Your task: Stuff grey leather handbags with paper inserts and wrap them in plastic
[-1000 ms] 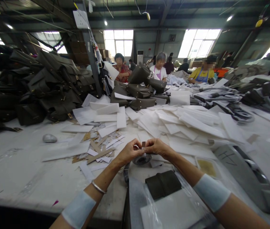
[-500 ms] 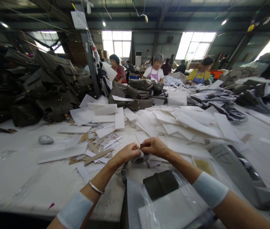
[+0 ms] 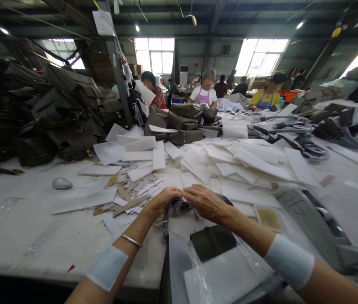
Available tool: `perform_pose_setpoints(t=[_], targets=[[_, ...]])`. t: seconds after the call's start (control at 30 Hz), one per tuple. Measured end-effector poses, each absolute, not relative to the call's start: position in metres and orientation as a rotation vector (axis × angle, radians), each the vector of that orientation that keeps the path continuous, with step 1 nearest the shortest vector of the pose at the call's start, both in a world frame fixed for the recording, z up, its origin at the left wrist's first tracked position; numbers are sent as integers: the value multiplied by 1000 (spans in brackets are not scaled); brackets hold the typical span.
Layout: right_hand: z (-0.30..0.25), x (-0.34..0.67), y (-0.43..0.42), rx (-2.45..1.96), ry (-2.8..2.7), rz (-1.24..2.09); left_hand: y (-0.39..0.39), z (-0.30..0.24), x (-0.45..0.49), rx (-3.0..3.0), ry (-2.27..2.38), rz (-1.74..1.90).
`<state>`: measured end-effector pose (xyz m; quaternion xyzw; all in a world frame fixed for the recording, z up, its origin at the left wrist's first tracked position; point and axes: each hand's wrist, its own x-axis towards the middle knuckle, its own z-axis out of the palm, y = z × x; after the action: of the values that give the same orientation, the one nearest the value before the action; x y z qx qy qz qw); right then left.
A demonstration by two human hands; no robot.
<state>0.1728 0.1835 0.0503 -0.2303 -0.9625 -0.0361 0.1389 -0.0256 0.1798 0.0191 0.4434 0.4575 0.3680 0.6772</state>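
A dark bag strap [image 3: 181, 207], covered in clear film, curls beneath my two hands. My left hand [image 3: 166, 199] is closed on its left side, fingertips bent over the top. My right hand [image 3: 205, 203] lies over the strap with fingers stretched out and close together, the tips almost meeting the left fingertips; its thumb is hidden. Part of the strap shows behind the right hand and another part hangs down at the left. Just below, a dark olive bag [image 3: 213, 242] lies partly under clear plastic, with a white foam sheet [image 3: 223, 276] on it.
White foam sheets [image 3: 248, 164] spread across the table [image 3: 23, 236]. Cardboard strips [image 3: 131, 205] lie at left. A grey tape dispenser [image 3: 316, 232] and a shallow clear box [image 3: 269, 218] stand at right. Dark bags [image 3: 71, 109] pile up behind; several co-workers sit across.
My right hand has gone from a pinch at the strap to stretched fingers laid over it. My left hand has shifted slightly left. More of the curled strap shows.
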Motion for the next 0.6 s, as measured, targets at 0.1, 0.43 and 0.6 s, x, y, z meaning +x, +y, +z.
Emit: perform_pose_setpoints(t=[0.1,0.43,0.6], targets=[[44,175,173,-736,-2748,-215,178,20,-27,1039,1015,824],[21,168,172,-1038,-2662,-23,184,13,-28,1513,1252,883],[39,171,162,-1152,-2593,129,182,19,-27,1720,1395,919]])
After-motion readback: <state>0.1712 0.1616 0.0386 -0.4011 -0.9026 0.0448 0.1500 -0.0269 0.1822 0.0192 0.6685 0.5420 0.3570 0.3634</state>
